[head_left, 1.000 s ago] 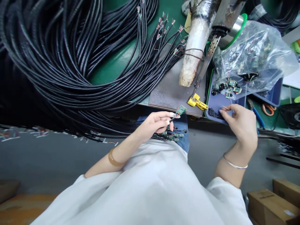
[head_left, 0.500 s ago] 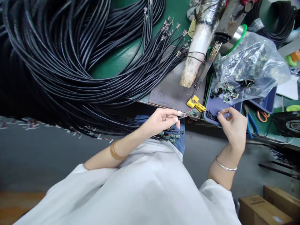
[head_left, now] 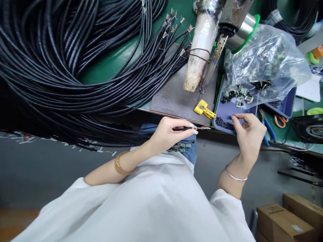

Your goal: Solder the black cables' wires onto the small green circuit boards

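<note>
My left hand (head_left: 171,132) pinches the end of a black cable, and a small circuit board (head_left: 204,127) sticks out past the fingertips, seen nearly edge-on. Over the front of a purple tray (head_left: 225,111), my right hand (head_left: 248,129) has thumb and forefinger pressed together on a thin wire-like strand (head_left: 242,108). Small black pieces (head_left: 222,123) lie in the tray close to the right fingertips, with loose circuit boards (head_left: 239,94) farther back. A yellow clip-like piece (head_left: 205,109) sits on the dark board (head_left: 171,97), left of the tray.
Thick bundles of black cable (head_left: 101,92) cover the left side. A soldering iron (head_left: 214,64) and a wrapped tube (head_left: 198,57) hang over the board. Blue-handled pliers (head_left: 266,126), orange scissors (head_left: 280,121) and a plastic bag (head_left: 267,60) are at the right.
The circuit board in my left hand has turned from face-up to nearly edge-on. My right hand has stayed over the tray's front, still pinching. The whole view has shifted slightly.
</note>
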Available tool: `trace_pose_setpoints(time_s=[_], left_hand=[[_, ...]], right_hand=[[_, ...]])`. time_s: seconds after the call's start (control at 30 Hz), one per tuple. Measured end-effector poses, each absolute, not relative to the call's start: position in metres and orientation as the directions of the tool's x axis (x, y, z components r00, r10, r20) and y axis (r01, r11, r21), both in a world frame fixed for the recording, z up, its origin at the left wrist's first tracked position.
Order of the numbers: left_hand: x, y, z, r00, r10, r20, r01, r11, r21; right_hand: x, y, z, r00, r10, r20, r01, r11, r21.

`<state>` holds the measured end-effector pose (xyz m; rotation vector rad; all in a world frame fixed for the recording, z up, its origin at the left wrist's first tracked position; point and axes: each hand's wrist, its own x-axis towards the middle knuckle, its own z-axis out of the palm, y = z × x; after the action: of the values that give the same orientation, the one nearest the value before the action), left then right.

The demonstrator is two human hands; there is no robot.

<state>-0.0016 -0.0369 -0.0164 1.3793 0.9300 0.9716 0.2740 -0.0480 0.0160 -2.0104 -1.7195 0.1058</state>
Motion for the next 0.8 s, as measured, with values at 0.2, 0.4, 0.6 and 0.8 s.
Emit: trace_pose_setpoints(time_s=[0.2,0.4,0.6,0.8], left_hand=[[0.004,-0.038,-0.012,0.368,0.856,0.364,0.17,-0.446,0.879],[0.008,-0.032,-0.014,0.368,0.913,0.179,0.132,-0.242,0.961],[0.008,-0.031,-0.023,0.27,0.952,0.142,0.104,-0.175,0.979],[0.008,-0.029,-0.013,0.233,0.967,0.106,0.128,-0.139,0.982]], right_hand=[[0.278,-0.05,0.029,0.041,0.997,0.069,0.962,-0.021,-0.274],[0.288,-0.035,0.03,-0.05,0.996,-0.079,0.937,0.02,-0.349],[0.272,-0.037,0.03,0.136,0.99,0.033,0.853,-0.101,-0.512],[0.213,-0.06,0.034,0.396,0.861,0.32,0.573,0.041,-0.819]])
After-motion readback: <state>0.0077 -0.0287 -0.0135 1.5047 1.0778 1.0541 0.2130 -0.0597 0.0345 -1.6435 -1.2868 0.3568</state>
